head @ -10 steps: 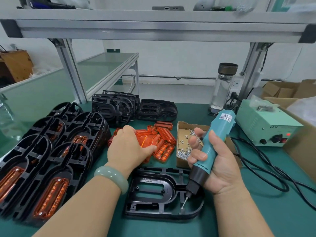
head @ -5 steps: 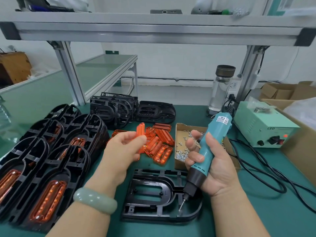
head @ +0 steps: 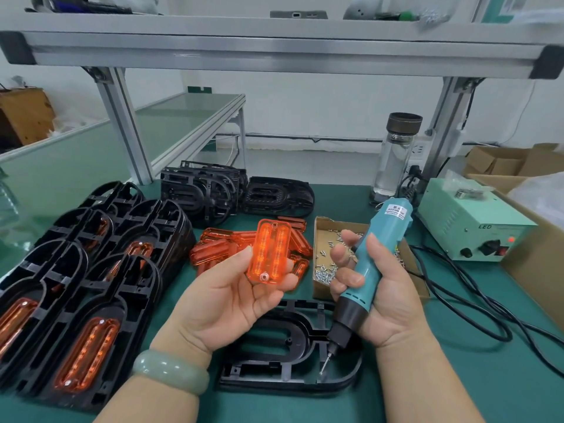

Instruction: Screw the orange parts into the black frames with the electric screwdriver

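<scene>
My left hand [head: 225, 297], palm up, holds one orange part [head: 270, 251] between thumb and fingers above the table. Behind it lies a pile of orange parts [head: 213, 248]. My right hand [head: 375, 294] grips the teal electric screwdriver [head: 369, 267], tip pointing down at the right side of an empty black frame [head: 293, 361] lying flat on the green mat in front of me. A cardboard box of screws [head: 326, 257] sits just behind the screwdriver.
Stacks of black frames with orange parts fitted [head: 85, 294] fill the left side. Empty black frames [head: 225, 193] stand at the back. A glass bottle [head: 396, 154], a green power unit [head: 470, 221] with black cables [head: 476, 303] and cardboard boxes [head: 515, 166] are on the right.
My left hand picked an orange part from the pile, lifted it and turned palm up with the part facing me. The right hand with the screwdriver stayed over the frame.
</scene>
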Tool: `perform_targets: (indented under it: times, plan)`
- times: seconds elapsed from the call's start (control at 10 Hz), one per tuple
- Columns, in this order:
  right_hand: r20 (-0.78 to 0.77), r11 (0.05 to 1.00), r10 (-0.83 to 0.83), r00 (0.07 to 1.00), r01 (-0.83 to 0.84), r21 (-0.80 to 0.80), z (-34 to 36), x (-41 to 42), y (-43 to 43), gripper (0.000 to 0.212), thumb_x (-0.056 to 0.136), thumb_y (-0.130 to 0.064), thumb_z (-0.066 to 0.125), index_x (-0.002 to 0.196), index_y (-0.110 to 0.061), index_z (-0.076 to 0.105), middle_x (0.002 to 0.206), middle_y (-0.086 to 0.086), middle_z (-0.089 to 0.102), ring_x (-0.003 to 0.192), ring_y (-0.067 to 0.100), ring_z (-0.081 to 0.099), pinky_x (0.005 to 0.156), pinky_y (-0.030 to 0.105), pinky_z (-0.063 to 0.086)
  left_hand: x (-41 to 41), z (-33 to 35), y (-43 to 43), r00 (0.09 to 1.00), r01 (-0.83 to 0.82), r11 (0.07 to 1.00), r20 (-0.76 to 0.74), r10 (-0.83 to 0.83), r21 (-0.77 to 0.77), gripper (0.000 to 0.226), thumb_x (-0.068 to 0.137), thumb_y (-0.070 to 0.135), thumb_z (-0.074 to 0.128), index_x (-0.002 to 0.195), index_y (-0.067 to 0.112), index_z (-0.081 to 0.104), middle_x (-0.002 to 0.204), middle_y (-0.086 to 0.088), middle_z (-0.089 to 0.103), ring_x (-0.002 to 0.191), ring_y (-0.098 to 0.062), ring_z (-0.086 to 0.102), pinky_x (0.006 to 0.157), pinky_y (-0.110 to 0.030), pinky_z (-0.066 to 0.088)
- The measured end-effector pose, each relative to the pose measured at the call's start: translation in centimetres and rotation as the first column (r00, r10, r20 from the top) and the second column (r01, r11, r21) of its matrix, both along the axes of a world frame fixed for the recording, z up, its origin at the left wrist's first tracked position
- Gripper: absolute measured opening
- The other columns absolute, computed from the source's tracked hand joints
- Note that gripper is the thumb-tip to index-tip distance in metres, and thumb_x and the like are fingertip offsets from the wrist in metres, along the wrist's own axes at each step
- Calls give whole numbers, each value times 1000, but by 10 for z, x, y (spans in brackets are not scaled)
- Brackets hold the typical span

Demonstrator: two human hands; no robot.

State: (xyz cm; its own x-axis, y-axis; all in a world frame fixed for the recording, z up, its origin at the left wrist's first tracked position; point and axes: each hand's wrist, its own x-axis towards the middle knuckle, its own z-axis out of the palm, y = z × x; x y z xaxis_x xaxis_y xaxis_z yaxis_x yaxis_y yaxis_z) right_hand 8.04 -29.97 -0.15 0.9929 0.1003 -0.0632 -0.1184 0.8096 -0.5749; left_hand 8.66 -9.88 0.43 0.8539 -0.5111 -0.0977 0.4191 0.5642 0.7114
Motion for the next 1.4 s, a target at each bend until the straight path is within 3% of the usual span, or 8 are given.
perform_targets:
  times: [0.3,0.5,0.7,0.8,1.0,1.1,1.2,1.4]
  plan:
    - [1,1000,1,1000,-1,5,-1,-1,0,26,83,-33,56,99,-14,61,75,6,63,38,5,43,44,18,44,-2,-6,3,988,19,1000,151,-16,-14,54,65,31,85,110,7,69,107,-16,70,87,-24,71,65,-26,58]
    - [-2,1000,7,1000,-7,6,-2,-1,0,26,81,-33,58,99,-14,61,75,6,63,38,5,43,44,19,44,-4,-4,5,974,8,998,228,5,-57,75,59,10,88,126,30,59,106,-21,68,92,-40,68,66,-28,59]
    - [6,1000,26,1000,-26,11,-1,-1,0,27,81,-34,58,98,-14,61,73,5,62,38,5,43,44,18,44,-2,-9,-4,929,-248,954,321,186,166,51,64,-6,66,110,16,55,97,-8,69,84,-18,66,66,-23,54]
    - [26,996,81,996,-82,45,-2,-3,1,28,82,-34,58,100,-13,60,68,2,57,38,5,45,44,19,44,-2,-12,-12,865,-338,886,475,160,318,57,63,-3,72,110,26,60,99,0,69,90,-15,67,75,-23,53]
    - [97,984,167,981,-173,54,-4,-2,4,53,61,-32,89,102,-11,63,68,3,54,40,6,47,45,22,47,-3,-12,-22,787,-429,695,616,-25,577,53,56,30,78,104,46,62,107,9,69,97,-11,67,84,-27,53]
    - [75,989,147,986,-148,10,-5,-2,5,31,82,-35,62,104,-13,60,68,1,54,40,5,46,45,20,45,-5,-8,-21,704,-550,545,702,-106,633,49,60,31,79,100,53,60,103,18,67,95,2,64,79,-11,48]
    - [60,990,140,988,-140,-5,-4,-2,7,29,83,-34,56,102,-13,60,67,1,54,39,5,45,44,20,44,-9,-4,-19,569,-665,440,791,-223,603,52,68,26,79,102,56,55,108,23,60,104,11,54,84,-1,38]
    - [45,991,129,991,-130,15,-3,-3,5,26,84,-33,55,99,-13,62,68,2,54,39,5,44,44,19,44,-17,1,-6,530,-734,335,807,-261,590,14,70,44,70,81,50,64,91,27,63,87,1,60,74,-10,43]
